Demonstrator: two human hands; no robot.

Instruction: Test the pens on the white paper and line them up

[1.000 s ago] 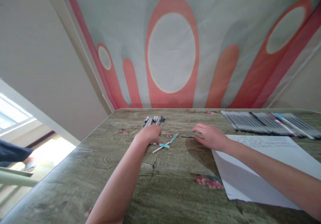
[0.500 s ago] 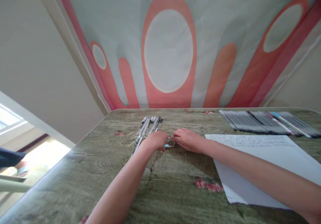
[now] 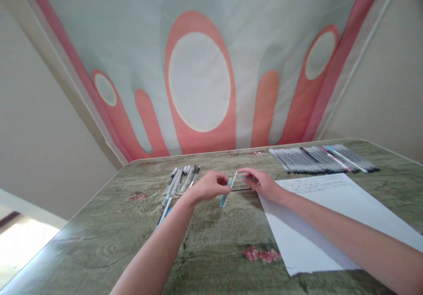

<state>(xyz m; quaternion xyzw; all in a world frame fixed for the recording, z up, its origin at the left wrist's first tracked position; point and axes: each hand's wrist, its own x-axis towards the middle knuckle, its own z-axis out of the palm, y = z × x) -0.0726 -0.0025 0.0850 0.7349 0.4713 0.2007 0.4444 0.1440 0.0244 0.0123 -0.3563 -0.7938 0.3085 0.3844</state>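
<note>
My left hand (image 3: 211, 185) is closed in a pinch on a light-blue and white pen (image 3: 226, 194), which tilts above the table with its pale tip up and to the right. My right hand (image 3: 259, 184) is beside that tip, its fingers bent and apart; whether a fingertip touches the pen I cannot tell. A thin dark stick (image 3: 241, 189) runs between the hands, its right end hidden by my right fingers. Left of my left hand several clear pens with dark or white caps (image 3: 181, 179) lie in a loose group. Nearer, more pens (image 3: 164, 213) lie partly behind my left forearm.
At the back right, a long row of clear pens (image 3: 317, 159) lies side by side, a few of them coloured. A white sheet with handwriting (image 3: 317, 229) lies under my right forearm. The wood-patterned table (image 3: 211, 255) meets a patterned wall (image 3: 201, 140) at the back.
My view has turned to the right. The light-blue pen has come up from low between my hands into a tilted pose in my left hand, and my right fingers have spread apart.
</note>
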